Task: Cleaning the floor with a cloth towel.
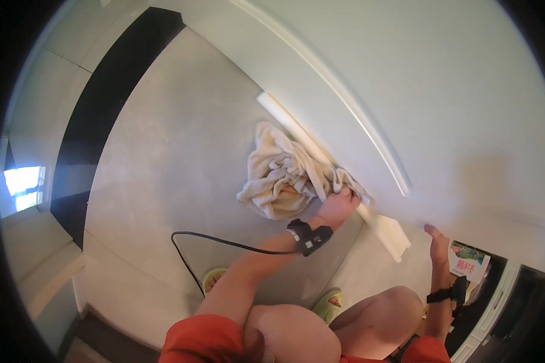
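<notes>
My left hand (338, 208) grips a gathered end of a cream towel (279, 174) and presses it onto a white strip (295, 129) at the foot of a large pale panel (318, 104). Most of the towel lies crumpled on the floor to the left of this hand, with an orange patch showing in its folds. Further right, my right hand (437, 238) is raised near the panel's lower right part, one finger pointing up and left. It is seen edge-on, so its other fingers are hidden.
A black cable (231, 242) loops from my left wristband (309, 237) to the floor. A printed carton (468, 262) stands in a dark recess beside my right forearm. My slippers (329, 305) rest on the grey floor (163, 149). A black plinth (100, 104) borders the left side.
</notes>
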`<state>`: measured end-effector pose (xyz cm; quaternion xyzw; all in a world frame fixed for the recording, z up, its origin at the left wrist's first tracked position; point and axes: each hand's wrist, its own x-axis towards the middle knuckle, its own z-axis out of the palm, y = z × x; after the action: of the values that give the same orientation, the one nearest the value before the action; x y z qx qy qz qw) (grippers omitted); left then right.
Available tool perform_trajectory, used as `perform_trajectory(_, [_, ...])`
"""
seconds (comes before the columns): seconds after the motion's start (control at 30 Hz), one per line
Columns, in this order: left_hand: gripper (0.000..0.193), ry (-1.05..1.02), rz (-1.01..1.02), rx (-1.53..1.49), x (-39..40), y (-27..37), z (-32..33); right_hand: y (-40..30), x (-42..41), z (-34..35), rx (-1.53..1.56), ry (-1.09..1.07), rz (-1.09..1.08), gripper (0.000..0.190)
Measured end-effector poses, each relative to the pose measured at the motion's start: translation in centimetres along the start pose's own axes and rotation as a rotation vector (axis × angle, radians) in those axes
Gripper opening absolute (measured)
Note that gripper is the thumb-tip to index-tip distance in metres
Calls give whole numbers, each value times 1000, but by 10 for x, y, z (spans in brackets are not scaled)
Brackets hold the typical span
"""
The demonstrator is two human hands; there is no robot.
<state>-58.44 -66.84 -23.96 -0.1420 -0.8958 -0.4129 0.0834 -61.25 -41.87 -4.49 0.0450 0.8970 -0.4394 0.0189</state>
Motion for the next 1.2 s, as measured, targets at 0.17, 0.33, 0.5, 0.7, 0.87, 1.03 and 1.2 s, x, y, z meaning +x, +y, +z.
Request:
perform_trajectory(0.17, [32,-261,-17,-206,-12,25,14,-7,-7,22,-28,-69,-78,39])
perform_trajectory(0.33, [37,14,-65,-399,-48,4,3,-4,-9,32,-147,-127,-83,38])
perform_trajectory(0.5, [48,616,-549,-99,-35,-37,-79,-8,-6,21,-82,-103,-119,38])
perform_trajectory(0.7, [37,419,-513,437,8,-122,-158,-7,-7,27,-56,-119,-59,33])
perform_trajectory(0.87, [20,61,-445,590,23,-85,-121,-17,-4,20,-81,-77,-134,39])
perform_trajectory(1.03, [32,-152,-278,472,13,-34,-71,-24,2,24,-7,-82,-188,45])
perform_trajectory(1.2, [26,-351,-85,300,-2,20,-10,-18,3,32,72,-64,-231,43])
